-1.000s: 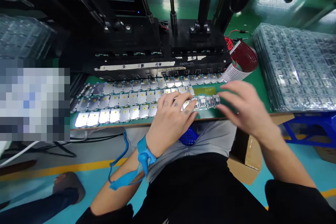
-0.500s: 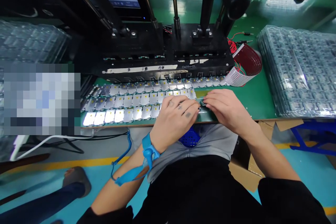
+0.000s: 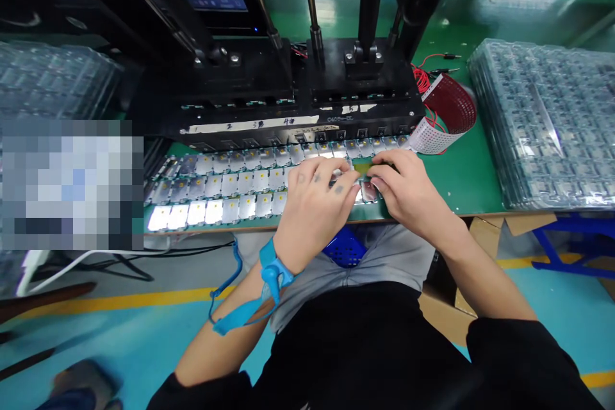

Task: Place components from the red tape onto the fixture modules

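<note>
Several small circuit boards (image 3: 230, 182) with silver metal covers and yellow dots lie in rows along the front of the green bench. Over the right end of the front rows is my left hand (image 3: 318, 198), fingers curled and thumb bent in; what they close on is hidden. A blue wrist strap (image 3: 273, 269) circles that wrist. Facing it, my right hand (image 3: 410, 189) has its thumb and fingers bent around the right edge of a single circuit board (image 3: 368, 191), which lies nearly flat between the two hands. A yellowish patch (image 3: 362, 168) shows just behind the fingertips.
A black test fixture (image 3: 298, 122) with switches and upright rods stands behind the rows. Stacked clear plastic trays (image 3: 542, 128) sit at right, others (image 3: 52, 80) at left. A curled perforated strip (image 3: 449, 118) and red wires (image 3: 421, 79) lie beside the fixture.
The board between my hands has turned from edge-on to nearly flat, its cover now visible. My fingers have shifted slightly around it. At lower left, another person's foot has moved down and left.
</note>
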`<state>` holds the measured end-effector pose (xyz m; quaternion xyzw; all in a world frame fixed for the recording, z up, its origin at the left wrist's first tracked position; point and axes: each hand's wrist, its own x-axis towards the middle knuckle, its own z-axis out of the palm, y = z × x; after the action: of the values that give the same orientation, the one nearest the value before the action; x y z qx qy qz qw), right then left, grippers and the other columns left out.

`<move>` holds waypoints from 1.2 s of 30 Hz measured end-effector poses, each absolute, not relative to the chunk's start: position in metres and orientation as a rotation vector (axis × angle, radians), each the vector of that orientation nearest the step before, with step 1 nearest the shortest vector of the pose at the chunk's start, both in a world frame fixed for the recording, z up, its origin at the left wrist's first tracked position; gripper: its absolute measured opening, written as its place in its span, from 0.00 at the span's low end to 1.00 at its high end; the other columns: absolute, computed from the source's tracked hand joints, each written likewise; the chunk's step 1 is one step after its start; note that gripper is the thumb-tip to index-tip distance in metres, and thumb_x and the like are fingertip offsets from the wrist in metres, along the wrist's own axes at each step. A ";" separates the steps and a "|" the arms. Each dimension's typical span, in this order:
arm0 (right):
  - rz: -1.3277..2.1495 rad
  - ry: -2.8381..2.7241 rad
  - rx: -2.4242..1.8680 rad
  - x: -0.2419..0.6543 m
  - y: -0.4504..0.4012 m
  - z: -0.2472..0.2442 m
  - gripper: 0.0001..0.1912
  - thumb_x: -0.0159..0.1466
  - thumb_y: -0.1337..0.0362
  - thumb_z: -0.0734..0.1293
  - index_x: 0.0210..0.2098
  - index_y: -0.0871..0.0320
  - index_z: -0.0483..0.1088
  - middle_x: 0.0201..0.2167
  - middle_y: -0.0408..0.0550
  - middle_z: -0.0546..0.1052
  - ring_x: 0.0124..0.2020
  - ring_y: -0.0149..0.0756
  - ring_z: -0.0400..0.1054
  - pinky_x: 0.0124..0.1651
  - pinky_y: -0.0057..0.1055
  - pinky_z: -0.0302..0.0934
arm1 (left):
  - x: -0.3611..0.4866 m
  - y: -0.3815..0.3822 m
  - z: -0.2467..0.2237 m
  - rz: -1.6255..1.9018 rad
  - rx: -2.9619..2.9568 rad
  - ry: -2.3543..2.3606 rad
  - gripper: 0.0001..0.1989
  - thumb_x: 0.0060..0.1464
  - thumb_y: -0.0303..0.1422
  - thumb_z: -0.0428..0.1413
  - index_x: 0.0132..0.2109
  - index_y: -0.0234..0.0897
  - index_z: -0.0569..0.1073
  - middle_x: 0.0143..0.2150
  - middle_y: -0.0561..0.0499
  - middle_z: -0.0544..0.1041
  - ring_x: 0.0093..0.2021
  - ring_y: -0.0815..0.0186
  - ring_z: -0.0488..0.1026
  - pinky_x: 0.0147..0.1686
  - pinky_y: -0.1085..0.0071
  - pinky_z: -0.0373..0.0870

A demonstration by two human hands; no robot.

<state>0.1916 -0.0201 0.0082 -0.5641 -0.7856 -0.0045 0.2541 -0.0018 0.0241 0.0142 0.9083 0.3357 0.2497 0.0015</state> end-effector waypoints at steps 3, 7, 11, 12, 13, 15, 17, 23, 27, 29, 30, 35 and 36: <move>0.056 -2.158 -1.509 0.193 -0.027 0.013 0.10 0.69 0.65 0.61 0.44 0.62 0.72 0.50 0.55 0.71 0.53 0.43 0.63 0.58 0.43 0.61 | -0.008 0.018 0.015 0.725 2.881 1.007 0.08 0.62 0.32 0.55 0.47 0.38 0.76 0.49 0.44 0.76 0.49 0.51 0.68 0.48 0.51 0.67; 0.066 -2.180 -1.498 0.194 -0.031 0.010 0.10 0.68 0.63 0.63 0.42 0.62 0.72 0.50 0.54 0.72 0.54 0.44 0.64 0.58 0.44 0.61 | -0.012 0.016 0.013 0.702 2.892 0.985 0.08 0.62 0.33 0.56 0.47 0.39 0.76 0.49 0.44 0.76 0.50 0.51 0.68 0.49 0.50 0.67; 0.079 -2.161 -1.510 0.192 -0.030 0.006 0.10 0.68 0.62 0.63 0.43 0.62 0.72 0.49 0.54 0.72 0.53 0.44 0.65 0.58 0.44 0.62 | -0.012 0.018 0.012 0.712 2.886 0.981 0.08 0.62 0.34 0.56 0.47 0.40 0.76 0.49 0.45 0.76 0.50 0.51 0.68 0.48 0.51 0.67; 0.083 -2.160 -1.503 0.193 -0.031 0.008 0.10 0.68 0.62 0.64 0.43 0.62 0.72 0.49 0.54 0.72 0.54 0.44 0.65 0.58 0.44 0.62 | -0.012 0.018 0.012 0.713 2.884 0.983 0.08 0.62 0.34 0.56 0.48 0.40 0.75 0.49 0.45 0.76 0.50 0.51 0.68 0.48 0.51 0.67; 0.088 -2.156 -1.492 0.194 -0.032 0.010 0.10 0.68 0.62 0.64 0.43 0.62 0.72 0.49 0.54 0.72 0.54 0.44 0.65 0.58 0.44 0.62 | -0.012 0.018 0.013 0.713 2.883 0.983 0.08 0.62 0.33 0.56 0.48 0.40 0.75 0.49 0.44 0.76 0.50 0.51 0.68 0.48 0.51 0.67; 0.084 -2.132 -1.476 0.199 -0.035 0.015 0.09 0.67 0.64 0.64 0.44 0.62 0.72 0.49 0.53 0.73 0.53 0.42 0.65 0.58 0.42 0.62 | -0.012 0.016 0.014 0.718 2.885 0.969 0.09 0.63 0.33 0.56 0.49 0.40 0.74 0.49 0.45 0.76 0.50 0.52 0.67 0.48 0.52 0.67; 0.063 -2.113 -1.476 0.208 -0.039 0.021 0.10 0.67 0.65 0.65 0.46 0.62 0.72 0.49 0.53 0.73 0.53 0.41 0.66 0.58 0.41 0.63 | -0.012 0.014 0.015 0.710 2.902 0.917 0.11 0.63 0.32 0.55 0.51 0.40 0.73 0.50 0.46 0.77 0.50 0.52 0.67 0.48 0.53 0.66; 0.099 -2.252 -1.475 0.237 -0.047 0.019 0.15 0.66 0.65 0.66 0.52 0.60 0.71 0.53 0.52 0.73 0.56 0.43 0.65 0.61 0.44 0.62 | -0.014 0.009 0.013 0.629 2.953 0.782 0.12 0.63 0.31 0.55 0.53 0.38 0.72 0.52 0.47 0.77 0.51 0.54 0.67 0.48 0.55 0.66; 0.108 -2.268 -1.427 0.240 -0.048 0.014 0.13 0.67 0.65 0.65 0.51 0.59 0.70 0.50 0.49 0.76 0.54 0.39 0.68 0.58 0.41 0.64 | -0.015 0.007 0.015 0.620 2.950 0.775 0.12 0.63 0.31 0.55 0.53 0.36 0.72 0.52 0.45 0.77 0.51 0.53 0.68 0.49 0.55 0.66; 0.073 -2.236 -1.407 0.238 -0.047 0.015 0.10 0.67 0.67 0.64 0.48 0.60 0.70 0.47 0.48 0.77 0.51 0.38 0.69 0.57 0.39 0.64 | -0.011 0.007 0.017 0.645 2.952 0.779 0.12 0.63 0.32 0.55 0.53 0.36 0.72 0.52 0.45 0.77 0.51 0.53 0.68 0.49 0.55 0.66; 0.044 -2.204 -1.399 0.237 -0.046 0.016 0.09 0.68 0.68 0.64 0.46 0.60 0.70 0.45 0.48 0.78 0.50 0.37 0.70 0.56 0.37 0.64 | -0.007 0.008 0.017 0.664 2.954 0.781 0.12 0.63 0.32 0.55 0.53 0.36 0.72 0.52 0.45 0.77 0.52 0.53 0.68 0.49 0.55 0.66; -0.017 -2.093 -1.455 0.235 -0.037 0.017 0.08 0.69 0.69 0.60 0.38 0.61 0.70 0.40 0.50 0.77 0.45 0.35 0.70 0.51 0.34 0.64 | 0.017 0.011 0.018 0.644 2.985 0.834 0.15 0.63 0.35 0.56 0.55 0.35 0.72 0.56 0.45 0.76 0.53 0.51 0.68 0.49 0.53 0.66; -0.009 -2.100 -1.479 0.234 -0.034 0.015 0.08 0.70 0.69 0.59 0.38 0.61 0.70 0.41 0.50 0.77 0.44 0.35 0.70 0.50 0.34 0.64 | 0.021 0.011 0.017 0.618 2.991 0.841 0.16 0.62 0.35 0.56 0.55 0.35 0.73 0.57 0.45 0.76 0.53 0.50 0.68 0.49 0.53 0.66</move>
<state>0.2341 -0.0343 0.0153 -0.5524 -0.7842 -0.0035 0.2828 0.0207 0.0113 0.0173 0.9441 0.2654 0.1952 -0.0130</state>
